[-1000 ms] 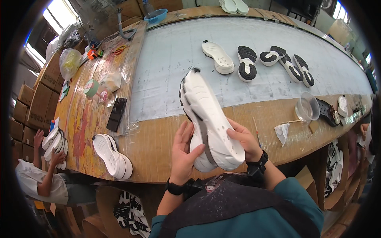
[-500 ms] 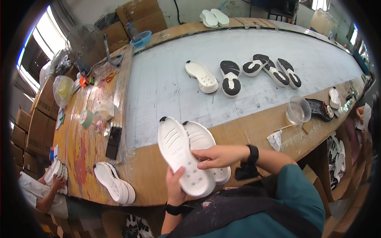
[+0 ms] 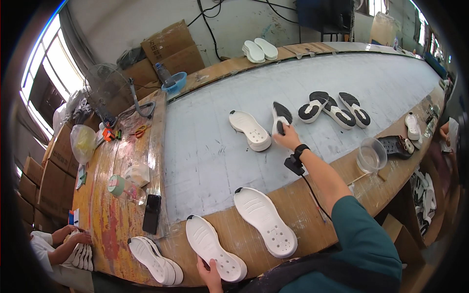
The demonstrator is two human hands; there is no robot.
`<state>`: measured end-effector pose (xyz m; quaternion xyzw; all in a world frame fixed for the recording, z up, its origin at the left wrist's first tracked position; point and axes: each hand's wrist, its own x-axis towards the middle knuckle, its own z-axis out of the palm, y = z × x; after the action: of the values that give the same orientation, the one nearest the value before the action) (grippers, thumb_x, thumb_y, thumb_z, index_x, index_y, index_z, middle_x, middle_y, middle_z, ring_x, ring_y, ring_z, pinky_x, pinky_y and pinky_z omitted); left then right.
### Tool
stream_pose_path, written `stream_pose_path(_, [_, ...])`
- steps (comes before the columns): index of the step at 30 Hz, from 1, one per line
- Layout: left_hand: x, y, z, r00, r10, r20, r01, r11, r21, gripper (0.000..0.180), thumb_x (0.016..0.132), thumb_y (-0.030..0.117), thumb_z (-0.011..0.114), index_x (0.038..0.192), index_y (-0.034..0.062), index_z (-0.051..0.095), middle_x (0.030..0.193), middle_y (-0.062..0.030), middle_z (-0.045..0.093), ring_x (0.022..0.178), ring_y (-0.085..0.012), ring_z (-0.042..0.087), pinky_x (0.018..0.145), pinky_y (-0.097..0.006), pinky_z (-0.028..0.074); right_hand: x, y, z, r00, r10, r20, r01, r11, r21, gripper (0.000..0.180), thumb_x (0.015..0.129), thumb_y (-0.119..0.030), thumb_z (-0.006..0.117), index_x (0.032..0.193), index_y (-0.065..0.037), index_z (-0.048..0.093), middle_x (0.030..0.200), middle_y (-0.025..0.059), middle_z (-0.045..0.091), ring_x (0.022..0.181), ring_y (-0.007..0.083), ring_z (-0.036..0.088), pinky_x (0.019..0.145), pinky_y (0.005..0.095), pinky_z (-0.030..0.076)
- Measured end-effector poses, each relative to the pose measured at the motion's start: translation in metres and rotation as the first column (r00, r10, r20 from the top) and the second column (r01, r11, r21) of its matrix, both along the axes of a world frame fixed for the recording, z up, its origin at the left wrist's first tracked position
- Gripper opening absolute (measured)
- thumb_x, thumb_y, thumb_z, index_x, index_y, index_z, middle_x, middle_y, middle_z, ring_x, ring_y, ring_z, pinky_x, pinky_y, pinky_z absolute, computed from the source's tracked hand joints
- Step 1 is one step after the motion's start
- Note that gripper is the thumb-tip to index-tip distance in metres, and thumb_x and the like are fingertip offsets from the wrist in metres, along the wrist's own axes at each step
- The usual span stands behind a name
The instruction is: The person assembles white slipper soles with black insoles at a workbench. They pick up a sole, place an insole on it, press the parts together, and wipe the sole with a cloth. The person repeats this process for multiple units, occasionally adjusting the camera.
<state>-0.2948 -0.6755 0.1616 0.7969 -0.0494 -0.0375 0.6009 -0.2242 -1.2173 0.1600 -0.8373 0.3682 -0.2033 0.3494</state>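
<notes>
Presently, my right hand (image 3: 287,138) closes its grip on the black-and-white sole (image 3: 280,117), left hand (image 3: 211,273) pinning the near white sole (image 3: 215,248) overhanging the surface (image 3: 205,161) edge; I judge it may tip off.

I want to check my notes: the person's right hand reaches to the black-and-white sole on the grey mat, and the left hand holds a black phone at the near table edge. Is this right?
Not quite. In the head view the right hand does reach the black-and-white sole on the grey mat, but the left hand holds a white sole at the near edge. The black phone lies untouched, farther left.
</notes>
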Motion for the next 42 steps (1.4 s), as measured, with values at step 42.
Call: stream_pose_path(42, [-0.008,-0.016,0.056,0.914,-0.066,-0.400,-0.142,0.871,-0.470,0.058,0.075,0.002,0.052,0.128,0.0011,0.028,0.120,-0.0141,0.044,0.107,-0.0262,0.047,0.093,-0.036,0.035,0.088,0.116,0.017,0.950,0.284,0.128,-0.253,0.944,-0.211,0.034,0.077,-0.027,0.056,0.102,-0.004,0.054,0.103,0.0162,0.054,0.095,0.0343,0.051,0.079,0.0397,0.043])
